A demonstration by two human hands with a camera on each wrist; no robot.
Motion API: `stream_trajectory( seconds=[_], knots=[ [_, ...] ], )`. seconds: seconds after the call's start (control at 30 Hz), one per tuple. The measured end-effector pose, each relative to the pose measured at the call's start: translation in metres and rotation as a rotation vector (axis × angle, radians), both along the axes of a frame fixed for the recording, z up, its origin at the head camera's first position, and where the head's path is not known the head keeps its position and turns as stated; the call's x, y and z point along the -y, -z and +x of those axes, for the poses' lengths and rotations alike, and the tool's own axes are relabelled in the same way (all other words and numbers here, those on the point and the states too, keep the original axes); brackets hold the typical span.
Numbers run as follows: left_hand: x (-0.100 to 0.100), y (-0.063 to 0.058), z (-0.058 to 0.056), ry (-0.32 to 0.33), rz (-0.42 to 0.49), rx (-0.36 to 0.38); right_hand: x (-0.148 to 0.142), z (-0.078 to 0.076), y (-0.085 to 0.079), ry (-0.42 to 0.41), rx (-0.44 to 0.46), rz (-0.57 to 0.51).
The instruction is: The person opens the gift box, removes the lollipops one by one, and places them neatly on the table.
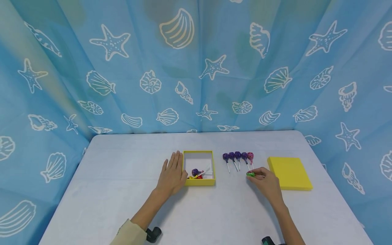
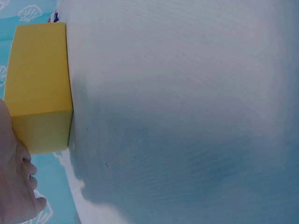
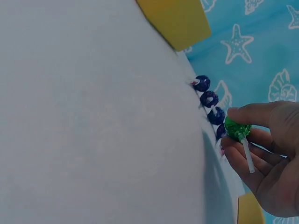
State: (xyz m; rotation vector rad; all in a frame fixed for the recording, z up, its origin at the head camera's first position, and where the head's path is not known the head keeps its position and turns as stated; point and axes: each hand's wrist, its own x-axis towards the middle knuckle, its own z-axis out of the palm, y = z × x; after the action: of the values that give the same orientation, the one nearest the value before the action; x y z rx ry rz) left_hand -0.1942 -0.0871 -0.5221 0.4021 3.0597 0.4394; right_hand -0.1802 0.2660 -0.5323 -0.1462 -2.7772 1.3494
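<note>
My right hand (image 1: pixel 267 183) pinches a green-wrapped lollipop (image 3: pixel 237 128) by its head between thumb and fingers, its white stick pointing back toward the palm. Just beyond that hand lies a row of lollipops (image 1: pixel 238 155), several purple and one pink at the right end, sticks toward me. My left hand (image 1: pixel 172 173), fingers straight, rests against the left side of a yellow open box (image 1: pixel 199 182). Inside the box, near its front wall, are a purple lollipop (image 1: pixel 195 172) and some yellow and red ones, partly hidden by that wall.
A yellow box lid (image 1: pixel 289 173) lies to the right of my right hand. All of this is on a white table (image 1: pixel 122 160). Behind it hangs a blue curtain (image 1: pixel 183 68) with white shells and starfish.
</note>
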Motion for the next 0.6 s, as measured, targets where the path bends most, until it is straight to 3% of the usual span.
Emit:
stream_trajectory(
  seconds=[0.27,0.6],
  knots=[
    [0.001,-0.002,0.0,0.004,0.004,-0.022,-0.01,0.003,0.014,0.044,0.015,0.005],
    [0.001,-0.001,0.0,0.011,0.013,-0.009,-0.011,0.003,0.016,0.045,0.026,0.018]
  ],
)
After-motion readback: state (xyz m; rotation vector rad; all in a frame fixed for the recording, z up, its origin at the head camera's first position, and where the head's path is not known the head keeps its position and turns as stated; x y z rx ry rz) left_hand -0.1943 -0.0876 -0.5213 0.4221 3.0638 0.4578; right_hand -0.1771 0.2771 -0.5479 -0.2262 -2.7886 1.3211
